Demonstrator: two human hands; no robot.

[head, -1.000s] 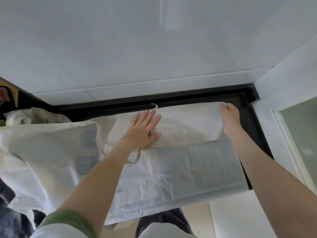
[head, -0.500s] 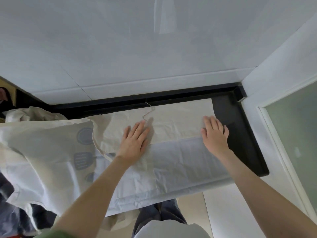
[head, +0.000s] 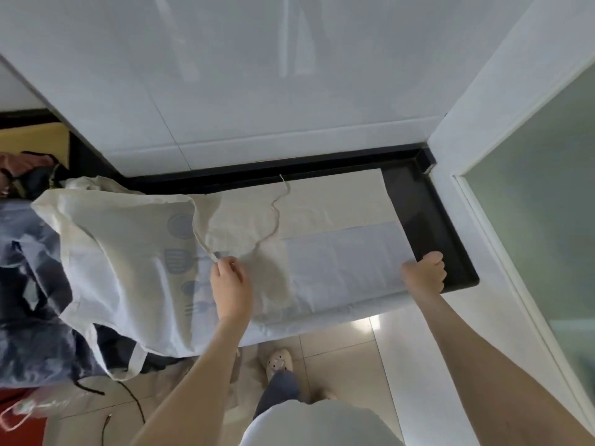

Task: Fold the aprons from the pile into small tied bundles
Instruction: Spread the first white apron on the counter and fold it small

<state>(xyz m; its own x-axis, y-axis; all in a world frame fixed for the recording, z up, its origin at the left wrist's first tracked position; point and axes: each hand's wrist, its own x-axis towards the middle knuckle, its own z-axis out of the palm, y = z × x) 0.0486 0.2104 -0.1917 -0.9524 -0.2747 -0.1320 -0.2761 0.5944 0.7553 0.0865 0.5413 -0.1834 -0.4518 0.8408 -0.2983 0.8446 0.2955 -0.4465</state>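
- Bench: black, set against a white wall. It carries the apron being worked; no finished bundle shows on it.
- Apron: cream cloth with a utensil print, spread lengthwise along the bench. Its near edge hangs over the front, and its left end lies over the pile. The right half shows one turned-over band along the far side. Judgement: folding is at an early stage, with further folds, rolling and tying left to do.
- Pile: dark and cream cloth heaped at the left end of the bench. Judgement: several aprons remain untouched.
- Containers: none can be identified. A red item sits at lower left on the floor; what it is and what it holds cannot be told.
- Right hand: fingers curled round the apron's near right corner.
- Left hand: fingers pinch the end of the strap at mid-apron.
- Tie: thin cord, lying loose across the cloth, not yet used.
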